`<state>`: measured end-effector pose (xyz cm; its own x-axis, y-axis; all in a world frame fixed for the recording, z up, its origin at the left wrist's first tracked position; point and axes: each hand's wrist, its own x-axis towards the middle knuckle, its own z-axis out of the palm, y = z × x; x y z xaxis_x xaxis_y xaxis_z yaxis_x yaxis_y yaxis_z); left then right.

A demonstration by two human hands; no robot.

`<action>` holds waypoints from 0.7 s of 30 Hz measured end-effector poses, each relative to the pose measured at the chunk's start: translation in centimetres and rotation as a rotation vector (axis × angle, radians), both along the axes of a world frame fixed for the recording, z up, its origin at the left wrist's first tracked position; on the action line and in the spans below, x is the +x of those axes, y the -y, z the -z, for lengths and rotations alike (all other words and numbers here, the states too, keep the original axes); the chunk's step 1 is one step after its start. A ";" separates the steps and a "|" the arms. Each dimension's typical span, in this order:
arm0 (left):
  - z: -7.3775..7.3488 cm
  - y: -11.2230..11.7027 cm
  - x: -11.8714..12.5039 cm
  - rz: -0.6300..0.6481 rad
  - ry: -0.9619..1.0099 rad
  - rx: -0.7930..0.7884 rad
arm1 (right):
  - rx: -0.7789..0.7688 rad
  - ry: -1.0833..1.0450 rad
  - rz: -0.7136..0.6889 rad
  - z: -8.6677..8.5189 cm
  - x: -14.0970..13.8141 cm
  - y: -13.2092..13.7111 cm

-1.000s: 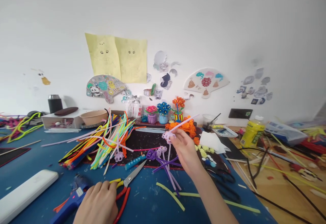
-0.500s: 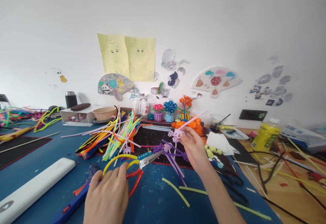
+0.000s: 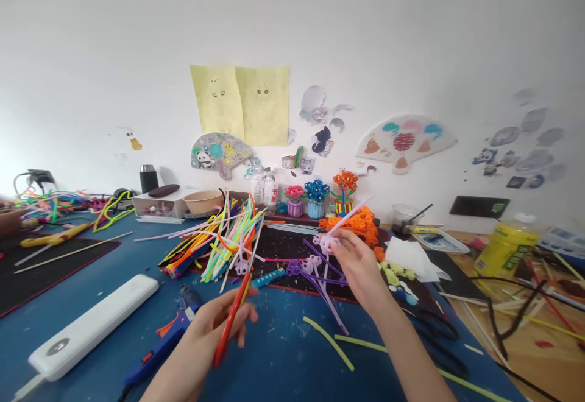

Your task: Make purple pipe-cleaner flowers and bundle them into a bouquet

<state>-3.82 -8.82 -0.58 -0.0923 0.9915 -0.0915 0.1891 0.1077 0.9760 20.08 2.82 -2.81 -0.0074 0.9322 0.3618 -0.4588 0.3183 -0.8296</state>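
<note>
My left hand (image 3: 214,329) is closed round the red handles of a pair of scissors (image 3: 234,310), lifted off the blue mat with the blades pointing up and away. My right hand (image 3: 361,265) pinches a pale lilac pipe-cleaner flower (image 3: 327,242) by its stem, held above the black mat. Several purple pipe-cleaner flowers (image 3: 315,271) lie just left of that hand. A short yellow-green pipe-cleaner piece (image 3: 329,343) lies on the blue mat between my arms.
A heap of coloured pipe cleaners (image 3: 219,240) lies at centre left. A blue glue gun (image 3: 164,344) and a white power strip (image 3: 86,329) sit at front left. Small flower pots (image 3: 315,198), orange flowers (image 3: 356,222), a yellow bottle (image 3: 505,250) and black scissors (image 3: 439,329) crowd the right.
My left hand took hold of the red scissors on the mat and raised them, blades up. My right hand kept hold of the lilac flower. The view swung left.
</note>
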 end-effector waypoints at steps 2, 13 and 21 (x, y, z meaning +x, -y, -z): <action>-0.1 0.0 0.6 0.013 0.219 -0.049 | -0.005 0.003 0.000 0.0 0.0 0.0; -0.1 -1.2 1.5 0.204 0.221 -0.004 | -0.028 0.443 -0.073 0.2 -0.3 0.4; 0.1 -1.3 1.6 0.344 0.158 0.038 | 0.141 0.972 0.109 2.2 0.1 -0.2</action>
